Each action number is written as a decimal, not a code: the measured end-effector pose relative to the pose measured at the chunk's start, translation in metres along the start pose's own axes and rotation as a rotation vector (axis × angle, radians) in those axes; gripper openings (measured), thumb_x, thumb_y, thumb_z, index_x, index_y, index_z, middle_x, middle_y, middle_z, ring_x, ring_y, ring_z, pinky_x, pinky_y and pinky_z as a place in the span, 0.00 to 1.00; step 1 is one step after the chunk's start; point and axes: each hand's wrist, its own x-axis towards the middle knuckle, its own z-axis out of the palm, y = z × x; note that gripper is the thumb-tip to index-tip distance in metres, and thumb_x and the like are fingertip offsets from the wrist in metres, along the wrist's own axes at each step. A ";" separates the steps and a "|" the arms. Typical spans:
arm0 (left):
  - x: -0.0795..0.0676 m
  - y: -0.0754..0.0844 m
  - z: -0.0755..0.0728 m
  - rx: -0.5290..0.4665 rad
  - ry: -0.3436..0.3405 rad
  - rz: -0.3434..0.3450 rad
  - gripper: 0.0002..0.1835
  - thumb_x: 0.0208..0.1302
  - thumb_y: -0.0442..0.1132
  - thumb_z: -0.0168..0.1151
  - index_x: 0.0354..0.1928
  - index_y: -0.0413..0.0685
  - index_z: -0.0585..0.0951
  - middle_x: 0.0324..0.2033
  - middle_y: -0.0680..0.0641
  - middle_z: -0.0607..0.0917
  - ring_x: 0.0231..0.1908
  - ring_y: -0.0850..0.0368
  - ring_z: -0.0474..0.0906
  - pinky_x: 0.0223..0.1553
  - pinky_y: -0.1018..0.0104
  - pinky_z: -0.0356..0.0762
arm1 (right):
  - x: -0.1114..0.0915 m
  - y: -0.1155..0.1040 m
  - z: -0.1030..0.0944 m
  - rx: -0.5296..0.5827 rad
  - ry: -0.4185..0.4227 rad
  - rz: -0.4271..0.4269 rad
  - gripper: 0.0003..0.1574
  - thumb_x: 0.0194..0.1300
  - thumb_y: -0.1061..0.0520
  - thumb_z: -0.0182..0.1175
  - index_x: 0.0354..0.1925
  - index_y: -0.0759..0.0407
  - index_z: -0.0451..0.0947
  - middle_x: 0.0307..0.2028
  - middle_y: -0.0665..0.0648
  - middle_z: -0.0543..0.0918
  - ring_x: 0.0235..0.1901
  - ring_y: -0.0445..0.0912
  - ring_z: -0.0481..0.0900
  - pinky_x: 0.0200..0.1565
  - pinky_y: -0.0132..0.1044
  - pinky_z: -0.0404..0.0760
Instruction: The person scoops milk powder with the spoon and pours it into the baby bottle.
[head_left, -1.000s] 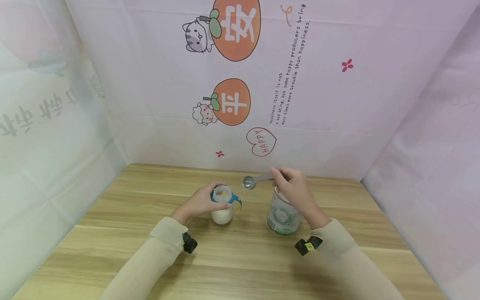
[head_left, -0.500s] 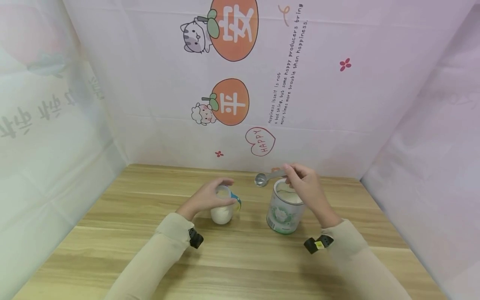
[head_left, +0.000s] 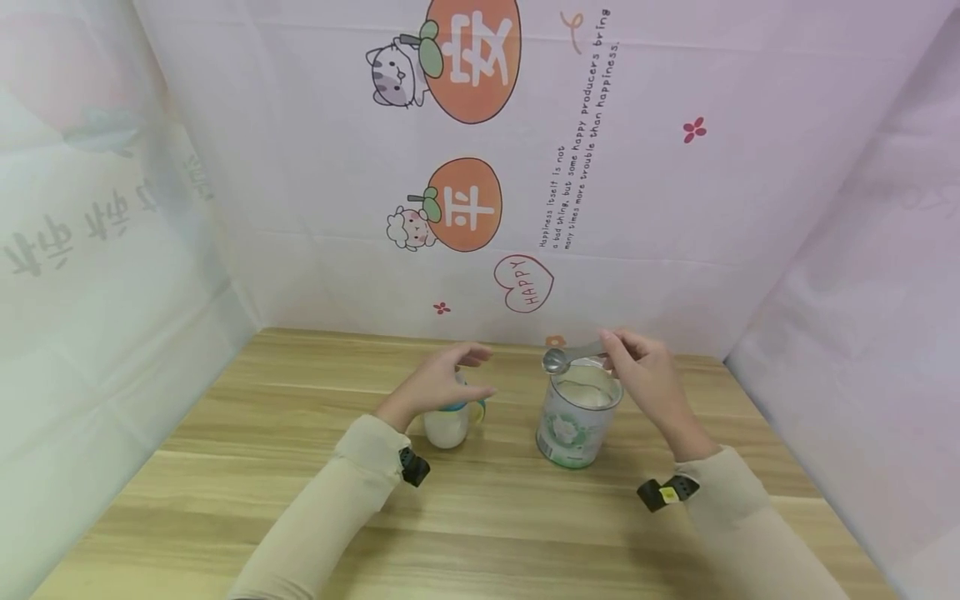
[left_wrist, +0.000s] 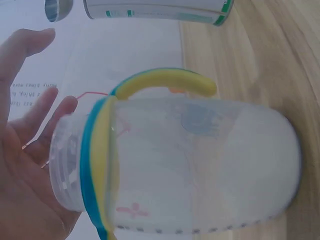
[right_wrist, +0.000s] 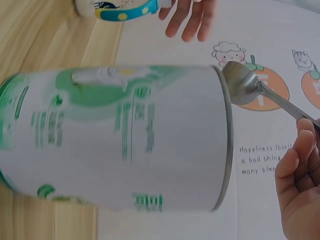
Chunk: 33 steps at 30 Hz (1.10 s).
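My right hand pinches the handle of a metal measuring spoon, whose bowl is over the near-left rim of an open tin. Pale powder shows inside the tin, which is white with green print. My left hand hangs above a baby bottle, its fingers spread and holding nothing. In the left wrist view the bottle is clear and capless, with a blue and yellow handle ring and white contents in its lower part. The left palm is right by the bottle's mouth.
The bottle and tin stand apart on a wood-grain table. A printed cloth hangs behind the table, with more pale cloth along both sides. Black cameras are strapped to both wrists.
My left hand has let go of the bottle and moved up and right, off it. My right hand has carried the spoon rightward to the tin, whose opening now shows.
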 end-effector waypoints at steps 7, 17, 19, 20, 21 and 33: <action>0.008 0.009 0.005 -0.012 -0.014 0.002 0.31 0.60 0.47 0.74 0.64 0.53 0.75 0.60 0.53 0.79 0.60 0.54 0.75 0.64 0.53 0.69 | -0.003 0.031 -0.010 -0.028 0.025 0.034 0.21 0.77 0.51 0.55 0.42 0.69 0.84 0.29 0.60 0.85 0.28 0.43 0.83 0.31 0.29 0.83; 0.017 0.030 0.021 -0.020 -0.054 0.016 0.33 0.59 0.48 0.74 0.66 0.51 0.74 0.61 0.51 0.78 0.61 0.55 0.74 0.63 0.56 0.69 | -0.009 0.042 -0.020 -0.077 0.037 -0.005 0.21 0.76 0.52 0.56 0.34 0.69 0.84 0.25 0.64 0.83 0.23 0.42 0.81 0.27 0.26 0.81; 0.018 0.034 0.025 -0.032 -0.062 0.021 0.34 0.59 0.48 0.74 0.66 0.51 0.74 0.61 0.51 0.78 0.61 0.56 0.73 0.64 0.57 0.69 | -0.011 0.045 -0.021 -0.094 0.037 -0.012 0.21 0.76 0.52 0.57 0.32 0.67 0.83 0.24 0.63 0.83 0.22 0.44 0.80 0.26 0.26 0.80; 0.019 0.035 0.027 -0.037 -0.064 0.024 0.35 0.59 0.47 0.75 0.67 0.50 0.73 0.62 0.51 0.78 0.62 0.56 0.73 0.64 0.57 0.68 | -0.012 0.047 -0.021 -0.104 0.036 -0.018 0.21 0.76 0.53 0.57 0.32 0.67 0.83 0.24 0.62 0.83 0.22 0.44 0.80 0.25 0.26 0.79; 0.020 0.035 0.030 -0.044 -0.066 0.027 0.35 0.59 0.47 0.75 0.67 0.49 0.73 0.62 0.51 0.77 0.62 0.56 0.72 0.65 0.58 0.68 | -0.013 0.048 -0.021 -0.119 0.038 -0.027 0.20 0.75 0.53 0.57 0.31 0.65 0.83 0.23 0.60 0.82 0.21 0.43 0.79 0.24 0.26 0.78; 0.027 0.033 0.067 -0.088 -0.044 -0.036 0.52 0.50 0.60 0.78 0.74 0.51 0.64 0.70 0.53 0.69 0.68 0.55 0.65 0.67 0.55 0.64 | -0.020 0.064 -0.019 -0.313 0.028 -0.235 0.10 0.70 0.59 0.63 0.30 0.57 0.84 0.19 0.44 0.77 0.16 0.38 0.67 0.17 0.27 0.64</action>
